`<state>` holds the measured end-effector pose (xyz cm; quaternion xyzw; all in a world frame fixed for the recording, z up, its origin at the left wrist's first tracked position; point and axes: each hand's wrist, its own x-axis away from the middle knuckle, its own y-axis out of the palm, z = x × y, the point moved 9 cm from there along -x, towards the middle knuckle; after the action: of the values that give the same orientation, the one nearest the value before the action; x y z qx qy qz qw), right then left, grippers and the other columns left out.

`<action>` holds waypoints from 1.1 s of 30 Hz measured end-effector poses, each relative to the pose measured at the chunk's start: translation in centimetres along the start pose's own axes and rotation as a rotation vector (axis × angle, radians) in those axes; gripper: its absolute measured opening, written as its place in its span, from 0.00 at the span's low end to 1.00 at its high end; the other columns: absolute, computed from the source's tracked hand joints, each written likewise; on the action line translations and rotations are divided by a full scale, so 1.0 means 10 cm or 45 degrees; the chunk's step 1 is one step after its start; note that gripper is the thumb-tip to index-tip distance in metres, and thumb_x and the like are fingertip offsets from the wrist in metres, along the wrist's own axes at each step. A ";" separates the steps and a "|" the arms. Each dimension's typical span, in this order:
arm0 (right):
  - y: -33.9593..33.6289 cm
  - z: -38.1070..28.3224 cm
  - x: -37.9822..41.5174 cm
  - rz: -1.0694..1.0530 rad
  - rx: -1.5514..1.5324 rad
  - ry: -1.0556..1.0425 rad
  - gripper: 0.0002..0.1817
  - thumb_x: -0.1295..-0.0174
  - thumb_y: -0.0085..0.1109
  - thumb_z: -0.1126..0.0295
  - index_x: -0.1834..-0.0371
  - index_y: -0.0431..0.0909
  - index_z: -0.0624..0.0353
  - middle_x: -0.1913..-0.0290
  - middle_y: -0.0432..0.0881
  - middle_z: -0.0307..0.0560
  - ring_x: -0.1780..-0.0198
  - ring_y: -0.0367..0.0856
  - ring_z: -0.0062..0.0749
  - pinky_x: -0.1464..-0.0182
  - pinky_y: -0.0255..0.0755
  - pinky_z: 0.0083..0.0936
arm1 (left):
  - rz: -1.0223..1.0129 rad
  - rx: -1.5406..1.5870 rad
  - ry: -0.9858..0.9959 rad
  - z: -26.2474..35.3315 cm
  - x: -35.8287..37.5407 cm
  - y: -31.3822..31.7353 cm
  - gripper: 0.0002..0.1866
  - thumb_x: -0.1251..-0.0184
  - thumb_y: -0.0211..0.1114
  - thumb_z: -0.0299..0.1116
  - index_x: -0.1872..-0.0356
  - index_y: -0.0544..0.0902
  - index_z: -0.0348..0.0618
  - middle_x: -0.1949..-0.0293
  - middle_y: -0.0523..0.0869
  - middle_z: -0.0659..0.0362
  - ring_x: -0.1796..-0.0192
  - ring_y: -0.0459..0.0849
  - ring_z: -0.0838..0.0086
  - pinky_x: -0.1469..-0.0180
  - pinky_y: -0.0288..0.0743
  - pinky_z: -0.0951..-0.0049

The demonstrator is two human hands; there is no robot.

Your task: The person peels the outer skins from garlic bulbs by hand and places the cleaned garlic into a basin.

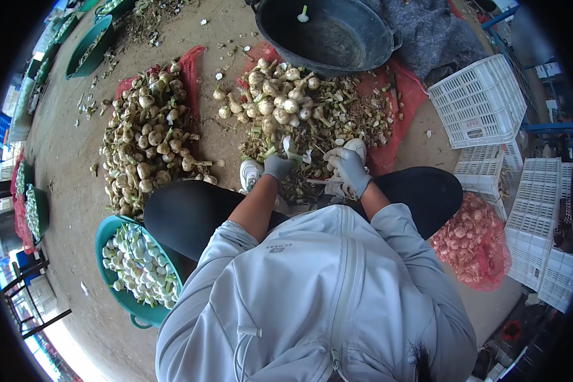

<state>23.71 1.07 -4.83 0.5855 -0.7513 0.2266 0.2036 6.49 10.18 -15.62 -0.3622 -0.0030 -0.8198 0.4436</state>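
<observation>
jacket (pixel 299 293), left grip (pixel 278 167) closed around garlic (pixel 287 144)

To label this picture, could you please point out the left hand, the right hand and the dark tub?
Left hand (pixel 279 167), head view: gloved back.
Right hand (pixel 351 169), head view: gloved back.
Dark tub (pixel 340 49), head view: bare inside bottom.

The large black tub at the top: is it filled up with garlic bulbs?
No, just one white garlic bulb with a green stem shows in the black tub, and much of its bottom is bare.
</observation>
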 end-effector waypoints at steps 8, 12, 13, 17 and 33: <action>0.04 0.04 -0.16 -0.038 -0.054 -0.214 0.10 0.40 0.47 0.77 0.56 0.71 0.65 0.65 0.76 0.41 0.69 0.76 0.20 0.70 0.69 0.13 | -0.044 -0.602 0.208 0.33 0.04 0.19 0.16 0.50 0.60 0.42 0.71 0.82 0.38 0.74 0.82 0.45 0.67 0.82 0.55 0.61 0.74 0.62; 0.00 0.01 -0.24 0.017 -0.047 -0.303 0.11 0.43 0.48 0.79 0.57 0.73 0.64 0.66 0.77 0.41 0.69 0.77 0.20 0.69 0.70 0.16 | 0.102 -0.598 0.372 0.67 0.28 -0.04 0.15 0.50 0.58 0.39 0.63 0.82 0.43 0.62 0.81 0.46 0.60 0.80 0.53 0.57 0.74 0.60; -0.01 0.00 -0.24 0.043 -0.040 -0.320 0.11 0.45 0.49 0.80 0.58 0.73 0.64 0.66 0.78 0.42 0.70 0.77 0.21 0.69 0.70 0.17 | 0.098 -0.601 0.366 0.70 0.34 -0.06 0.15 0.50 0.58 0.39 0.63 0.82 0.43 0.62 0.81 0.46 0.60 0.80 0.53 0.57 0.74 0.60; -0.08 0.17 -0.44 0.118 0.058 -0.302 0.11 0.45 0.51 0.76 0.58 0.76 0.65 0.66 0.81 0.45 0.70 0.78 0.25 0.66 0.72 0.20 | 0.123 -0.583 0.597 1.13 0.77 -0.22 0.20 0.51 0.60 0.39 0.56 0.77 0.42 0.56 0.78 0.48 0.56 0.78 0.54 0.55 0.73 0.60; -0.83 1.02 -1.24 0.548 0.253 0.091 0.08 0.47 0.51 0.74 0.66 0.78 0.60 0.80 0.78 0.42 0.83 0.75 0.25 0.82 0.68 0.22 | 0.014 -0.804 0.792 1.77 0.96 -1.10 0.21 0.46 0.61 0.41 0.51 0.73 0.44 0.58 0.79 0.48 0.55 0.77 0.53 0.55 0.71 0.58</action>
<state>34.20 3.15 -19.36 0.4205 -0.8251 0.3582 0.1183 5.63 15.60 6.65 -0.2158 0.3830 -0.8483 0.2953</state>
